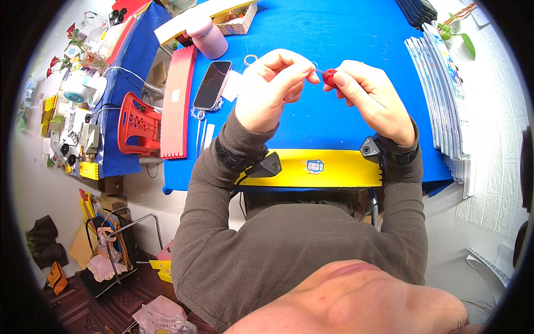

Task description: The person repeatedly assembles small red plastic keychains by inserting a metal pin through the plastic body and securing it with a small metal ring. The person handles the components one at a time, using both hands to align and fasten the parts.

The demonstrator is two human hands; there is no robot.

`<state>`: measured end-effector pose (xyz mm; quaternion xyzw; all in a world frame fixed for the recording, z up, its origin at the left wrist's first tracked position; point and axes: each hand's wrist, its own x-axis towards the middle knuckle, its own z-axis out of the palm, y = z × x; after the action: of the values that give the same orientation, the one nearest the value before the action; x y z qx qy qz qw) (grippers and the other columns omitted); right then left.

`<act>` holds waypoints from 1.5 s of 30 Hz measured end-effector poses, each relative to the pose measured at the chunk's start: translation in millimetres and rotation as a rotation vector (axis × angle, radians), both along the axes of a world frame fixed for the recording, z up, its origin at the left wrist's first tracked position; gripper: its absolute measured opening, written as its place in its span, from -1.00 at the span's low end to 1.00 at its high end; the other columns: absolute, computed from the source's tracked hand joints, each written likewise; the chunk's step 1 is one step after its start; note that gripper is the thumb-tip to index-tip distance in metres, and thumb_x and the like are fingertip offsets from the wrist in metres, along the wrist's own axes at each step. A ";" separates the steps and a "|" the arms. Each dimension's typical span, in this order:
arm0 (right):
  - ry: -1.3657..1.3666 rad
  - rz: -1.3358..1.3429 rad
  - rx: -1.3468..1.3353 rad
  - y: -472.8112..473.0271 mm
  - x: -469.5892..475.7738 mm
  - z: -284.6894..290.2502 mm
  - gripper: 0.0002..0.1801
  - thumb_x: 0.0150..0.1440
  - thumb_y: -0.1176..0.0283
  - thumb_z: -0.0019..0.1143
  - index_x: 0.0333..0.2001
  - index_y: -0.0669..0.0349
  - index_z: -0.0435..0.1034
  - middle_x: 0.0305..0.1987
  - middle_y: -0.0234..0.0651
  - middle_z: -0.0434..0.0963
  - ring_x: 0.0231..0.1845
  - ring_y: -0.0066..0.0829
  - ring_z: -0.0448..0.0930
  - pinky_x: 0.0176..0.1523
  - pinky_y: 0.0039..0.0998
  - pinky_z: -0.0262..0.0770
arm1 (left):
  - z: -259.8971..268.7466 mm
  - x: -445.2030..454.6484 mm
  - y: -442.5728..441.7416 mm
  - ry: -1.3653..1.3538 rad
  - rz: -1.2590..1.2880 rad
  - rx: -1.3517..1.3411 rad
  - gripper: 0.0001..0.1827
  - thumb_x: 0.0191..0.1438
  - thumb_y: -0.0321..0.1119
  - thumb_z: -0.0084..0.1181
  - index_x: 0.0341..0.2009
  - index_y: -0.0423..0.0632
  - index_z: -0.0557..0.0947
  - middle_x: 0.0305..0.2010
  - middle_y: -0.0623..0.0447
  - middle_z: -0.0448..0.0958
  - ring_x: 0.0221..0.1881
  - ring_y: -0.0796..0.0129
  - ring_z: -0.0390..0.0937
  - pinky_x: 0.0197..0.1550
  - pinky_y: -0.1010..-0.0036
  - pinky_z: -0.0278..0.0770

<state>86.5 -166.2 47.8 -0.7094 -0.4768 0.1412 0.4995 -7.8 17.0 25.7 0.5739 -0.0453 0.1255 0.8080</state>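
Observation:
Between the thumb and fingertips of my right hand (363, 92) is a small, round, shiny red piece (328, 78); my fingers cover part of it. My left hand (279, 83) is raised across from it, with thumb and index finger pinched together. A thin pale strand (319, 71), like thread or fine wire, runs from those fingertips to the red piece. Its exact material is too fine to make out. Both hands are held over a blue-covered table (308, 121). On the near edge lies a long yellow strip (342, 167) with a small printed picture.
To the left are a smartphone (212, 85), a pink lidded jar (210, 41), a long red board (177, 100) and a small tape-like ring (250, 60). A patterned box (240, 23) stands behind. Stacked clear-wrapped packs (442, 92) line the right edge. A red plastic chair (137, 123) stands left.

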 end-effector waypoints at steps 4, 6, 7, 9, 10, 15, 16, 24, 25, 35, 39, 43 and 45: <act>-0.049 -0.010 -0.005 0.4 0.6 -1.3 -0.73 0.25 0.30 0.01 -0.24 0.30 0.50 -0.39 -0.24 0.54 -0.41 -0.49 0.49 -0.31 -0.54 0.40 | -1.5 0.8 1.3 -0.030 -0.002 -0.003 -0.86 0.14 -0.34 0.08 -0.31 -0.15 0.55 -0.34 0.00 0.56 -0.64 0.64 0.20 -0.56 0.70 0.19; -0.071 -0.008 0.009 0.6 0.6 -1.8 -0.73 0.25 0.30 0.02 -0.25 0.30 0.50 -0.39 -0.24 0.54 -0.41 -0.48 0.50 -0.32 -0.54 0.40 | -2.3 1.1 1.7 -0.039 0.000 -0.002 -0.86 0.14 -0.34 0.08 -0.31 -0.16 0.54 -0.34 0.00 0.56 -0.64 0.65 0.20 -0.56 0.70 0.19; -0.072 -0.004 0.018 0.7 0.6 -1.9 -0.74 0.24 0.30 0.02 -0.25 0.30 0.50 -0.39 -0.24 0.54 -0.40 -0.48 0.50 -0.32 -0.53 0.40 | -2.5 1.1 1.8 -0.037 0.000 -0.006 -0.86 0.14 -0.35 0.08 -0.31 -0.16 0.54 -0.34 0.00 0.56 -0.64 0.65 0.21 -0.56 0.70 0.20; -0.080 -0.015 0.025 0.8 0.2 -2.2 -0.74 0.24 0.31 0.03 -0.25 0.31 0.51 -0.39 -0.23 0.54 -0.41 -0.47 0.50 -0.32 -0.53 0.41 | -2.9 1.1 1.9 -0.036 -0.002 -0.016 -0.86 0.14 -0.35 0.08 -0.32 -0.17 0.54 -0.35 0.00 0.57 -0.64 0.66 0.21 -0.56 0.70 0.20; -0.072 -0.012 0.036 0.9 0.1 -2.3 -0.75 0.24 0.32 0.03 -0.26 0.31 0.51 -0.39 -0.23 0.54 -0.41 -0.47 0.51 -0.32 -0.53 0.41 | -3.0 1.2 2.0 -0.037 -0.003 -0.022 -0.86 0.14 -0.36 0.08 -0.32 -0.17 0.54 -0.35 0.00 0.57 -0.64 0.65 0.21 -0.56 0.70 0.20; -0.118 -0.032 0.052 2.2 -0.3 -3.1 -0.76 0.22 0.33 0.06 -0.26 0.32 0.51 -0.39 -0.22 0.54 -0.42 -0.46 0.51 -0.32 -0.53 0.42 | -2.9 1.0 2.1 -0.033 -0.007 -0.048 -0.88 0.14 -0.38 0.07 -0.33 -0.17 0.54 -0.36 0.00 0.56 -0.64 0.65 0.21 -0.56 0.71 0.20; -0.131 -0.038 0.054 2.1 -0.4 -3.2 -0.76 0.22 0.33 0.07 -0.26 0.32 0.51 -0.39 -0.22 0.54 -0.42 -0.46 0.51 -0.32 -0.52 0.42 | -2.8 1.1 2.0 -0.027 -0.008 -0.058 -0.89 0.14 -0.39 0.07 -0.33 -0.17 0.53 -0.37 0.00 0.56 -0.64 0.65 0.21 -0.56 0.71 0.20; -0.150 -0.048 0.068 2.5 0.3 -5.4 -0.76 0.20 0.32 0.08 -0.28 0.31 0.51 -0.42 -0.22 0.51 -0.43 -0.46 0.48 -0.33 -0.52 0.39 | -1.6 0.9 1.1 -0.014 -0.009 -0.083 -0.91 0.14 -0.41 0.07 -0.34 -0.16 0.52 -0.39 0.00 0.53 -0.62 0.65 0.22 -0.55 0.71 0.19; -0.150 -0.044 0.084 2.9 0.3 -5.7 -0.76 0.20 0.32 0.08 -0.28 0.31 0.51 -0.43 -0.22 0.51 -0.44 -0.46 0.47 -0.34 -0.53 0.38 | -1.5 0.9 1.0 -0.015 -0.008 -0.081 -0.91 0.14 -0.42 0.07 -0.34 -0.16 0.52 -0.39 0.00 0.53 -0.62 0.65 0.22 -0.55 0.71 0.19; 0.355 0.058 -0.070 -0.2 0.1 2.9 -0.73 0.25 0.24 0.03 -0.21 0.24 0.47 -0.48 -0.45 0.45 -0.52 -0.70 0.40 -0.51 -0.65 0.34 | -0.5 0.9 -0.7 -0.007 -0.006 -0.072 -0.92 0.12 -0.41 0.10 -0.34 -0.15 0.52 -0.39 0.03 0.53 -0.61 0.66 0.22 -0.55 0.72 0.19; 0.417 0.157 -0.021 3.4 -1.4 -1.8 -0.72 0.27 0.20 -0.02 -0.18 0.21 0.42 -0.52 -0.48 0.41 -0.59 -0.75 0.37 -0.56 -0.68 0.30 | -1.8 0.6 -0.3 -0.008 0.016 -0.082 -0.91 0.13 -0.39 0.11 -0.31 -0.13 0.53 -0.39 0.05 0.53 -0.58 0.65 0.25 -0.53 0.71 0.21; 0.582 0.239 -0.084 5.5 1.4 -4.1 -0.68 0.29 0.15 -0.07 -0.20 0.20 0.41 -0.53 -0.48 0.43 -0.66 -0.73 0.37 -0.58 -0.70 0.29 | -2.7 0.2 0.9 -0.050 0.024 -0.073 -0.87 0.15 -0.35 0.14 -0.27 -0.11 0.55 -0.39 0.09 0.55 -0.52 0.61 0.32 -0.48 0.70 0.26; 0.737 0.325 -0.045 5.1 2.7 -4.1 -0.63 0.30 0.13 -0.14 -0.18 0.24 0.41 -0.53 -0.45 0.43 -0.68 -0.71 0.37 -0.58 -0.70 0.29 | -3.0 0.0 -0.2 -0.059 0.069 -0.053 -0.90 0.14 -0.37 0.13 -0.29 -0.11 0.54 -0.38 0.08 0.54 -0.54 0.63 0.29 -0.48 0.70 0.25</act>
<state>89.3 -161.1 43.7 -0.5374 -0.3684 0.4735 0.5926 -7.8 16.7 22.7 0.5496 -0.0462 0.1714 0.8164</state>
